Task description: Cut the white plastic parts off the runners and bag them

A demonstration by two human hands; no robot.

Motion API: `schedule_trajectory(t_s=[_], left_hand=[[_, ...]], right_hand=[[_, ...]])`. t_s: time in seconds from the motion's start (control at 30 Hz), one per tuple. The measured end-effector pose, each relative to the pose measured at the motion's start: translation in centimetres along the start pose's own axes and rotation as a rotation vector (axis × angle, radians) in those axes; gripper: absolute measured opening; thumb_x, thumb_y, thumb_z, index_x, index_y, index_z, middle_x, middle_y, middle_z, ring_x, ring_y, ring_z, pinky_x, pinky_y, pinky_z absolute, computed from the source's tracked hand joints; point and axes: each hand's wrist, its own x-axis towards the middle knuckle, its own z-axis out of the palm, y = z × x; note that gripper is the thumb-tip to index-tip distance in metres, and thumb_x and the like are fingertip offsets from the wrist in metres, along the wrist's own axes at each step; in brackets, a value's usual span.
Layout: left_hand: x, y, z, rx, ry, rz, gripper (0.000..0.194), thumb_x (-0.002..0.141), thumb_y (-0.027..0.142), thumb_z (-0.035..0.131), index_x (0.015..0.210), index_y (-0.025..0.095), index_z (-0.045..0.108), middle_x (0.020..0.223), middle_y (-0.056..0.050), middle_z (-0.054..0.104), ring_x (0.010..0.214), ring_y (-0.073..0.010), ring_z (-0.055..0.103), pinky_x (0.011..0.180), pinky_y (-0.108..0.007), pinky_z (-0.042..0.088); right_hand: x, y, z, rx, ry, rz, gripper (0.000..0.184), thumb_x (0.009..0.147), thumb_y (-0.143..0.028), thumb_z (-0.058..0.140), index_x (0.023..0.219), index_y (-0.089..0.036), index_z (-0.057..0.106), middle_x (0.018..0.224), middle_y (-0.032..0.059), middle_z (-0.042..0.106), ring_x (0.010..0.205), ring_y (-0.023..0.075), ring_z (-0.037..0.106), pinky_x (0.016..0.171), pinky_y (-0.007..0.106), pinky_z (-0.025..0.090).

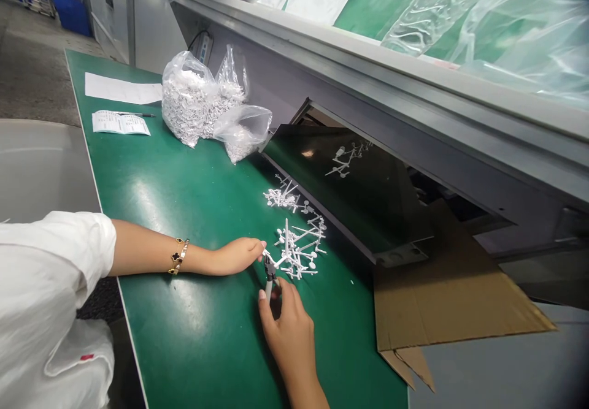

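White plastic sprues (294,251) sit on a green mat (197,347), left hand (237,257) touching them, right hand (289,329) gripping cutters (269,271).

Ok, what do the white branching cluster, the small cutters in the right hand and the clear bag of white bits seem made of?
The white branching cluster looks like moulded plastic: matt, even colour, thin stems with round ends. The clear bag looks like plastic film, glossy and creased. The small cutters seem dark metal at the head, with a white handle; the right hand hides much.
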Motion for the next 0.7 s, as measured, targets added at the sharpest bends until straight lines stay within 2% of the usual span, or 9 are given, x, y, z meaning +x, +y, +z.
schedule_trajectory(t_s=[0.17,0.33,0.43,0.57,0.7], left_hand=[[0.4,-0.4,-0.1,-0.056,-0.017,-0.051,0.037,0.092,0.037,0.03,0.064,0.018,0.044,0.055,0.005,0.037,0.054,-0.0105,0.034,0.058,-0.025,0.027],[1.2,-1.3,0.1,-0.215,-0.021,-0.119,0.033,0.089,0.042,0.037,0.066,0.018,0.042,0.053,0.007,0.035,0.047,-0.0076,0.031,0.05,-0.023,0.026],[1.6,-1.3,0.1,-0.386,-0.041,-0.165,0.03,0.087,0.037,0.039,0.065,0.018,0.042,0.054,0.007,0.035,0.043,-0.0054,0.027,0.044,-0.021,0.024],[1.6,-0.7,-0.3,-0.708,-0.104,-0.21,0.018,0.081,0.022,0.04,0.064,0.016,0.043,0.058,0.005,0.043,0.043,-0.0042,0.03,0.04,-0.018,0.021],[1.4,-0.1,-0.9,-0.938,-0.149,-0.331,0.015,0.078,0.015,0.039,0.065,0.014,0.046,0.064,0.002,0.048,0.044,-0.0032,0.033,0.038,-0.016,0.018]], right_hand=[[0.0,-0.2,0.2,0.018,0.055,-0.027,0.031,0.096,-0.042,0.038,0.103,-0.016,0.053,0.079,0.0041,0.063,0.064,0.0152,0.063,0.052,0.024,0.048],[-0.2,-0.1,0.2,0.092,0.053,-0.035,0.025,0.094,-0.038,0.043,0.101,-0.017,0.054,0.076,0.0027,0.061,0.062,0.0136,0.06,0.054,0.022,0.048],[-0.2,-0.2,0.0,0.134,0.035,-0.057,0.02,0.092,-0.036,0.046,0.098,-0.018,0.053,0.072,0.0002,0.057,0.06,0.0127,0.057,0.055,0.022,0.048],[-0.2,-0.3,-0.1,0.061,0.067,-0.066,0.024,0.087,-0.039,0.049,0.1,-0.018,0.052,0.076,0.0013,0.057,0.064,0.0145,0.058,0.055,0.024,0.048],[-0.1,-0.4,-0.1,-0.005,0.153,0.086,0.034,0.084,-0.047,0.05,0.101,-0.018,0.054,0.097,0.0096,0.057,0.078,0.0198,0.06,0.053,0.027,0.049]])
